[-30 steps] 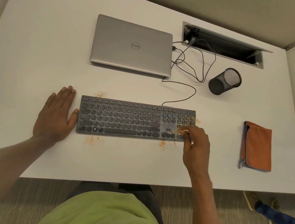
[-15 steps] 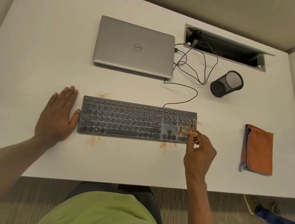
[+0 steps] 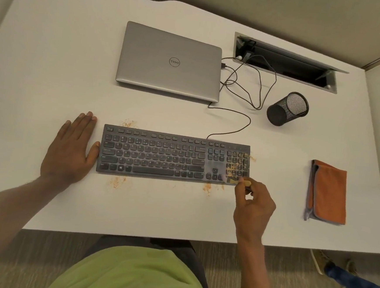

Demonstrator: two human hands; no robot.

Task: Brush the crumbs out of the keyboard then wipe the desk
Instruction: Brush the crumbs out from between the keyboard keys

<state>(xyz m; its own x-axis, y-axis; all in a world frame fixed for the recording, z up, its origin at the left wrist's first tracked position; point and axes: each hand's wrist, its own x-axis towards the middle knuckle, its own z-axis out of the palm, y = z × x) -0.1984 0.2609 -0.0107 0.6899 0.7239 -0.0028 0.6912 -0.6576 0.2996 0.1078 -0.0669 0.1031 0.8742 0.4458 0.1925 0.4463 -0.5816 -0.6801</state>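
Leftmost, the left hand (image 3: 70, 150) lies flat on the white tabletop (image 3: 54, 65), fingers (image 3: 83, 124) straight, thumb touching the left end of the flat dark-grey keyboard (image 3: 161, 155). Orange crumbs (image 3: 236, 161) speckle the keyboard's right-end number pad. At its front right corner the right hand (image 3: 253, 208) pinches a small pale-handled brush (image 3: 246, 183) in curled fingers. Well right of the keyboard lies a folded orange cloth (image 3: 328, 193).

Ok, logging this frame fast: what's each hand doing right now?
Left hand: open, flat on the desk beside the keyboard.
Right hand: closed, pinching a small brush at the keyboard's right end.
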